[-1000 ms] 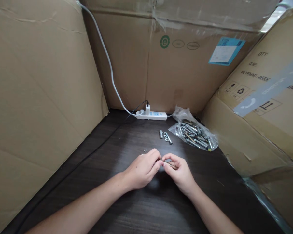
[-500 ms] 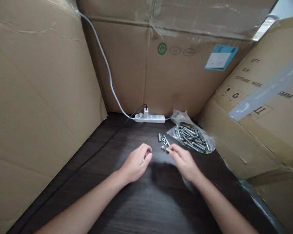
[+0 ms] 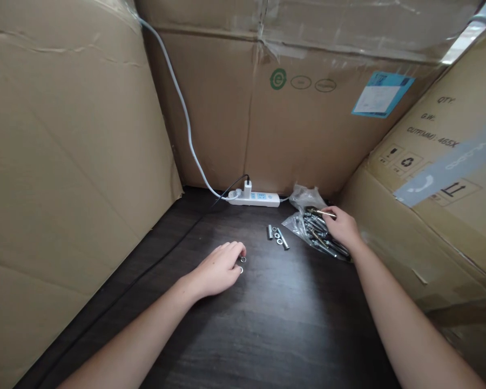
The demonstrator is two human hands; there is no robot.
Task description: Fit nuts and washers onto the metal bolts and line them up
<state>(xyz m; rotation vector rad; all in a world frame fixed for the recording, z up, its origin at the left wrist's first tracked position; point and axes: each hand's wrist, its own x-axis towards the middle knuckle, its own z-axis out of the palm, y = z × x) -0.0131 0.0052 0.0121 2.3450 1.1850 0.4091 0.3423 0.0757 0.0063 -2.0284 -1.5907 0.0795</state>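
Observation:
My right hand (image 3: 342, 229) is over the clear plastic bag (image 3: 297, 222) at the back right, its fingers pinching a brass-coloured bolt (image 3: 326, 213). Under it, the bag holds a heap of metal bolts (image 3: 318, 235), partly hidden by the hand. My left hand (image 3: 221, 268) rests on the dark table with thumb and index finger apart. Two small metal rings, a washer (image 3: 243, 260) and another washer (image 3: 241, 270), lie by its fingertips. Between the hands are a metal sleeve (image 3: 270, 232), a silver bolt (image 3: 283, 239) and several washers (image 3: 279, 242).
A white power strip (image 3: 254, 199) with a plugged-in adapter lies along the back cardboard box (image 3: 210, 108). A black cable (image 3: 162, 254) runs across the table's left side. Tall cardboard walls stand left (image 3: 73, 162) and right (image 3: 392, 216).
My right hand has moved right and away from me, from the loose parts to the bag. My left hand has loosened, and two washers now show by its fingertips. The view has shifted slightly.

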